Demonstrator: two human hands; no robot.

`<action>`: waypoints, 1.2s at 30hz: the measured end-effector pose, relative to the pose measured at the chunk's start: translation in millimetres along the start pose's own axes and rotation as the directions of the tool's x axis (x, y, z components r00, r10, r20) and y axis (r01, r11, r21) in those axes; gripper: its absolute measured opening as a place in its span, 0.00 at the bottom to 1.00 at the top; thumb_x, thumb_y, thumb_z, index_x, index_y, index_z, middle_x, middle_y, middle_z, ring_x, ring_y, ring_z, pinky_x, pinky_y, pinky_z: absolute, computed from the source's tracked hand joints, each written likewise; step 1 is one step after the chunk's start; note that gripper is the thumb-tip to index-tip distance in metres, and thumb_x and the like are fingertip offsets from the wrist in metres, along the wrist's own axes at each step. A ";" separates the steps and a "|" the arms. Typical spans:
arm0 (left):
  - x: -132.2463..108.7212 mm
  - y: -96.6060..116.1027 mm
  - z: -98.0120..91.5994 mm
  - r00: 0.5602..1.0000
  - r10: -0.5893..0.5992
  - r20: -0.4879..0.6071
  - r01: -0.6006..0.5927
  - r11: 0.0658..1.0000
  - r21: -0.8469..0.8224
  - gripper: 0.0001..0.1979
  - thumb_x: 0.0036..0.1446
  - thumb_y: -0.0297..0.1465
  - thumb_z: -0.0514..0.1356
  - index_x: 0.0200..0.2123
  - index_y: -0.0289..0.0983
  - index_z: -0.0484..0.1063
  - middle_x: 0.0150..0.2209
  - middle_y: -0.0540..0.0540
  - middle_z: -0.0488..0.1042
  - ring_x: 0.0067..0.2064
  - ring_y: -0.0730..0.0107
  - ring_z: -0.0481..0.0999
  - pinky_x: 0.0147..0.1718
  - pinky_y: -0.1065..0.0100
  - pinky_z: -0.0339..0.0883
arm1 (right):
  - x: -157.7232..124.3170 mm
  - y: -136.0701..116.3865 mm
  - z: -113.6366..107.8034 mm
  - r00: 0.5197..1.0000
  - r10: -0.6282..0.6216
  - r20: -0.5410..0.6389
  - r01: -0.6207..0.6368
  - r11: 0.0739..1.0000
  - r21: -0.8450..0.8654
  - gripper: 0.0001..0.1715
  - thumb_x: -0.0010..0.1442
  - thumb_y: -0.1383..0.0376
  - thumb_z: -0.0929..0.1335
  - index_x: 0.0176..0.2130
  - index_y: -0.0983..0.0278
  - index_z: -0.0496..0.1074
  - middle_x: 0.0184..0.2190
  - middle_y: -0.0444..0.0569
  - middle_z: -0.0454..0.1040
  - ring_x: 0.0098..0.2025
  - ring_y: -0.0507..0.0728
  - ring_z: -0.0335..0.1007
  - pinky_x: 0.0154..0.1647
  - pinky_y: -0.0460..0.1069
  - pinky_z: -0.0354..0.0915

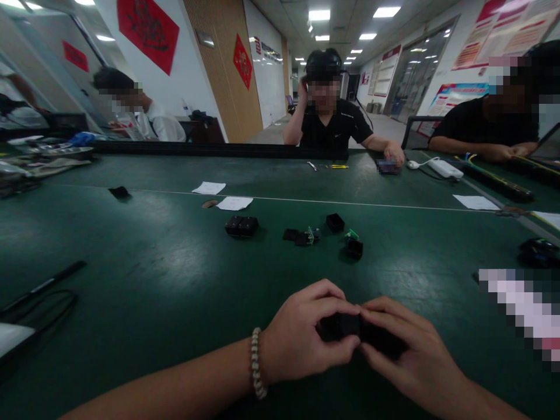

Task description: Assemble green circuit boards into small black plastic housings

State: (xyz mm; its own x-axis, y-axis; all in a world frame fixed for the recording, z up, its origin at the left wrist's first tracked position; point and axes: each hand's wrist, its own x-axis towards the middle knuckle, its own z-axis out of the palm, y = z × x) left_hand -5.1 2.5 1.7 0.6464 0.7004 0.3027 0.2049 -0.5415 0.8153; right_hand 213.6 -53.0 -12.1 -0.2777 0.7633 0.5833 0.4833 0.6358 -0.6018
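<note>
Near the front of the green table, my left hand (312, 332) grips a small black box-like part (349, 324) between thumb and fingers. From the right, my right hand (406, 341) has its fingertips closed at the same part's right side, touching my left fingertips. What lies in the dark hollow under the right fingers is hard to make out. Beyond the hands stand an open black box (335, 223) and another open black case (354, 249) beside a green circuit piece (352, 234). Black pieces with a circuit board (310, 236) lie left of these, and two black blocks (241, 226) sit further left.
White papers (235, 203) lie on the green table (166, 245) past the blocks. A person (330, 122) sits opposite, one hand on a dark object. Cables (48, 297) are at left, a power strip (445, 169) back right. Other people sit at both sides.
</note>
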 end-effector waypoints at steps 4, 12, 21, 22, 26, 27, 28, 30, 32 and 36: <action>2.3 4.5 -2.0 1.000 0.025 0.018 -0.026 0.999 0.044 0.19 0.53 0.29 0.70 0.49 0.36 0.82 0.44 0.42 0.78 0.41 0.64 0.79 0.34 0.68 0.77 | -0.8 -0.3 0.2 1.000 0.010 0.004 -0.010 1.000 -0.004 0.25 0.56 0.75 0.73 0.52 0.59 0.79 0.42 0.52 0.83 0.39 0.57 0.84 0.36 0.48 0.81; 5.0 9.2 -6.4 0.994 0.067 0.083 -0.081 0.981 0.176 0.18 0.55 0.30 0.69 0.50 0.35 0.82 0.44 0.42 0.79 0.44 0.60 0.79 0.42 0.62 0.76 | 1.8 -3.3 0.0 0.999 0.022 0.023 -0.022 0.999 -0.024 0.22 0.57 0.74 0.72 0.50 0.59 0.80 0.40 0.51 0.84 0.37 0.58 0.84 0.33 0.48 0.81; 9.4 9.8 -9.9 0.991 -0.045 0.124 0.039 0.998 0.048 0.18 0.53 0.29 0.70 0.49 0.38 0.81 0.45 0.43 0.77 0.42 0.65 0.78 0.39 0.65 0.75 | 2.4 -3.5 -1.3 0.996 0.060 0.067 -0.057 0.997 -0.048 0.20 0.56 0.74 0.72 0.48 0.61 0.77 0.38 0.49 0.83 0.36 0.55 0.83 0.34 0.46 0.80; 9.6 9.6 -9.8 0.990 -0.068 0.124 0.067 0.998 0.016 0.17 0.53 0.29 0.70 0.48 0.38 0.82 0.45 0.44 0.76 0.41 0.66 0.77 0.37 0.67 0.74 | 2.1 -3.2 -1.0 0.995 0.066 0.070 -0.063 0.997 -0.045 0.20 0.56 0.74 0.72 0.48 0.60 0.77 0.38 0.49 0.83 0.36 0.55 0.83 0.34 0.46 0.80; 8.8 5.8 -8.1 0.975 -0.171 0.143 0.188 0.976 -0.110 0.17 0.53 0.31 0.71 0.48 0.39 0.82 0.47 0.43 0.74 0.40 0.67 0.77 0.34 0.68 0.72 | -0.3 -2.0 -0.3 0.991 0.120 0.064 -0.117 0.992 -0.040 0.21 0.57 0.73 0.72 0.49 0.59 0.74 0.38 0.48 0.83 0.35 0.56 0.83 0.34 0.47 0.80; 8.4 3.8 -7.5 0.970 -0.195 0.148 0.217 0.965 -0.150 0.17 0.54 0.32 0.71 0.48 0.39 0.81 0.48 0.43 0.74 0.40 0.67 0.77 0.35 0.68 0.73 | -1.0 -1.8 -0.3 0.990 0.130 0.056 -0.128 0.991 -0.038 0.21 0.57 0.73 0.72 0.50 0.58 0.73 0.38 0.47 0.83 0.35 0.56 0.84 0.34 0.47 0.80; 8.1 1.6 -6.8 0.966 -0.214 0.149 0.241 0.950 -0.197 0.17 0.54 0.32 0.72 0.48 0.39 0.81 0.48 0.43 0.73 0.40 0.67 0.77 0.36 0.67 0.73 | -1.6 -1.8 -0.5 0.991 0.128 0.049 -0.126 0.991 -0.038 0.22 0.58 0.73 0.72 0.51 0.58 0.72 0.38 0.47 0.83 0.36 0.56 0.84 0.35 0.47 0.81; 8.0 -3.0 -5.7 0.963 -0.225 0.146 0.259 0.920 -0.295 0.17 0.53 0.33 0.73 0.47 0.38 0.81 0.48 0.43 0.73 0.41 0.67 0.78 0.38 0.66 0.73 | -2.6 -2.3 -1.3 0.996 0.077 0.045 -0.075 0.996 -0.051 0.22 0.60 0.73 0.71 0.53 0.58 0.71 0.41 0.49 0.82 0.39 0.57 0.84 0.38 0.48 0.81; 8.3 -6.4 -5.0 0.969 -0.205 0.139 0.243 0.898 -0.367 0.18 0.52 0.33 0.74 0.46 0.37 0.80 0.48 0.44 0.74 0.43 0.66 0.78 0.40 0.65 0.73 | -2.9 -3.3 -2.5 0.998 0.005 0.060 0.000 0.997 -0.080 0.22 0.63 0.73 0.70 0.55 0.59 0.71 0.45 0.52 0.81 0.43 0.57 0.84 0.41 0.49 0.81; 8.4 -6.1 -5.3 0.977 -0.178 0.119 0.212 0.879 -0.427 0.19 0.50 0.32 0.75 0.46 0.38 0.82 0.47 0.44 0.75 0.45 0.65 0.77 0.44 0.65 0.72 | -1.8 -5.0 -5.4 0.996 -0.044 0.078 0.052 0.994 -0.095 0.19 0.65 0.73 0.69 0.54 0.60 0.74 0.48 0.55 0.80 0.46 0.58 0.83 0.43 0.48 0.81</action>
State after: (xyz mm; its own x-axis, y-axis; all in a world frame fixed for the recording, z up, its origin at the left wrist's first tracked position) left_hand -4.8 14.1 1.9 0.6822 0.7253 0.0919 0.0031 -0.1286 0.9917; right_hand 216.1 -58.2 -7.2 -0.3630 0.7409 0.5651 0.5448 0.6608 -0.5163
